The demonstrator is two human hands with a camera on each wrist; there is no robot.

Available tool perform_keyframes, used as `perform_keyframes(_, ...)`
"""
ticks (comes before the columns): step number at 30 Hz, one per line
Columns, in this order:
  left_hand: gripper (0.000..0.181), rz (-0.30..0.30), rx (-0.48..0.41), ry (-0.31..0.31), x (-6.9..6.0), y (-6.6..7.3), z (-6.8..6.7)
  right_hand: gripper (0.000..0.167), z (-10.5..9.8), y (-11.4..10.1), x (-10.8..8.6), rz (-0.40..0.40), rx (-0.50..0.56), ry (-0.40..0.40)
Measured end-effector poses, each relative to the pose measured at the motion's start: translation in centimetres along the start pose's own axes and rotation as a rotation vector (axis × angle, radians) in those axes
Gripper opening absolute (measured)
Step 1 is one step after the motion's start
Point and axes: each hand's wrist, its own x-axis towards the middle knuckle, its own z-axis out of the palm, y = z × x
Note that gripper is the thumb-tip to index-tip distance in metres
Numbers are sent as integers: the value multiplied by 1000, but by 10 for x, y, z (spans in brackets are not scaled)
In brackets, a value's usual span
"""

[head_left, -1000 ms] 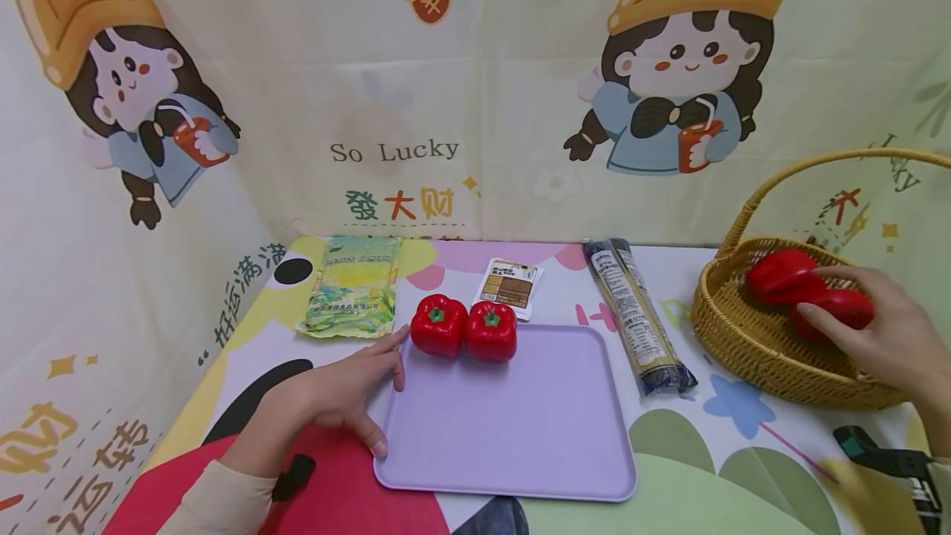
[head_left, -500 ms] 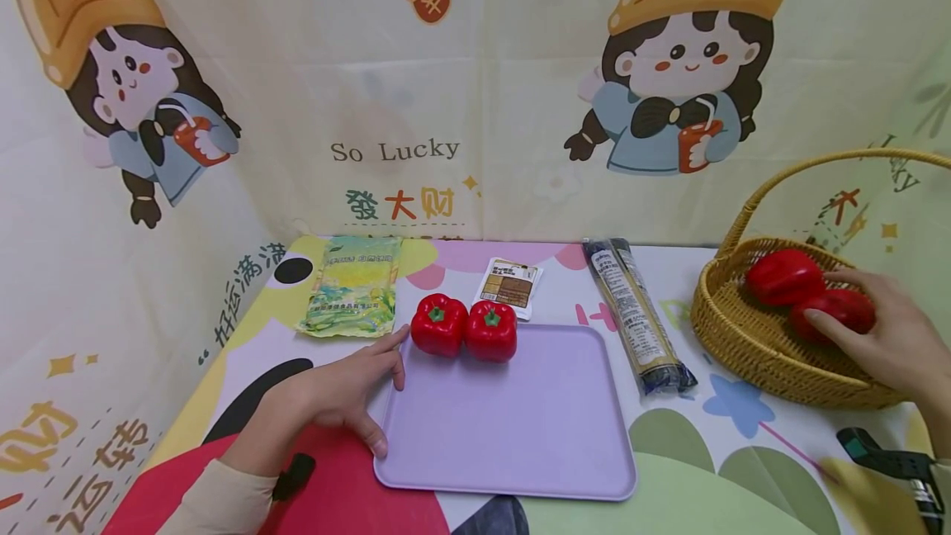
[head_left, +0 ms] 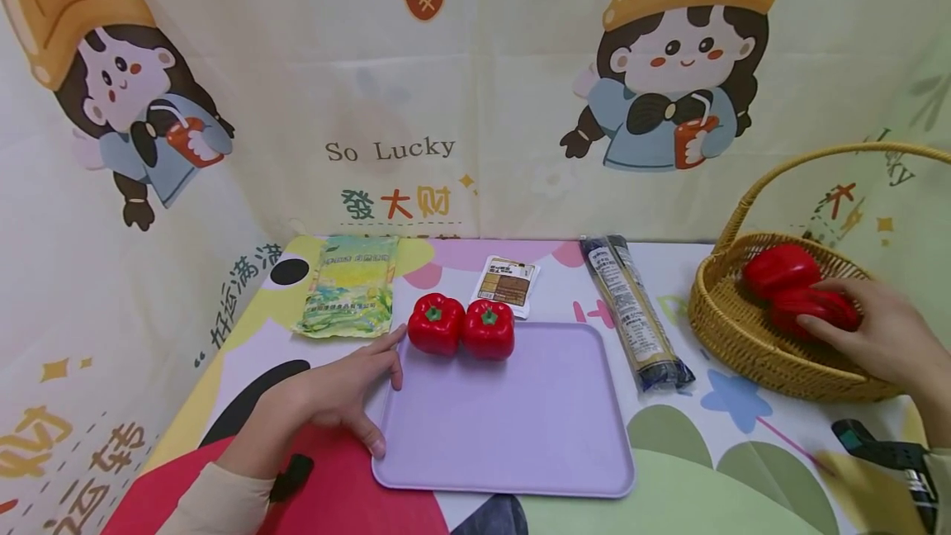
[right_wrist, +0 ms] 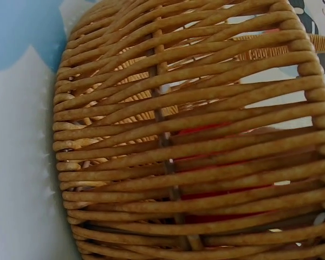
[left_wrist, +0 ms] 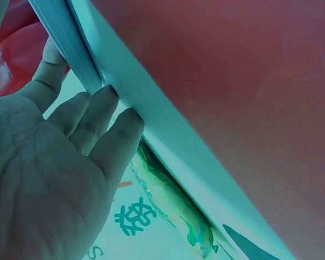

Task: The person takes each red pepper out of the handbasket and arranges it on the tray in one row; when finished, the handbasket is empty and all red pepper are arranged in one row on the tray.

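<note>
My left hand (head_left: 338,399) rests at the left edge of a lilac tray (head_left: 513,428), its thumb and fingers spread and touching the rim. In the left wrist view the left hand (left_wrist: 49,173) has extended fingers against the tray's side. Two red bell peppers, the left one (head_left: 435,325) and the right one (head_left: 489,331), stand at the tray's back left. My right hand (head_left: 887,341) reaches into a wicker basket (head_left: 724,345) and grips a red bell pepper (head_left: 806,310) between thumb and fingers. Another red pepper (head_left: 780,269) lies behind it. In the right wrist view the basket's wall (right_wrist: 233,122) hides most of the hand.
A yellow-green packet (head_left: 349,287) lies behind the left hand. Beyond the tray is a small brown-and-white pouch (head_left: 507,283). A long dark-ended packet (head_left: 631,312) lies between tray and basket. The basket's tall handle (head_left: 758,188) arches above it. A printed cloth backdrop (head_left: 520,106) closes off the back.
My right hand has shifted a little left inside the basket, and the pepper under it has turned and moved left. The left hand stays at the tray's edge. The head view has shifted slightly.
</note>
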Motion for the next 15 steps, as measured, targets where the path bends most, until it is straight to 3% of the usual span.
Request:
perform_keyframes(5,67,-7,-3,-2,1,-1,1,58,-5,5,2,-7,-66,-60)
perform_keyframes(10,68,-13,3,-3,2,-2,1,63,-6,10,2,-77,-115,-92)
perform_keyframes(15,67,-14,4,-4,2,-2,1,67,-3,14,-2,-66,-71,-156)
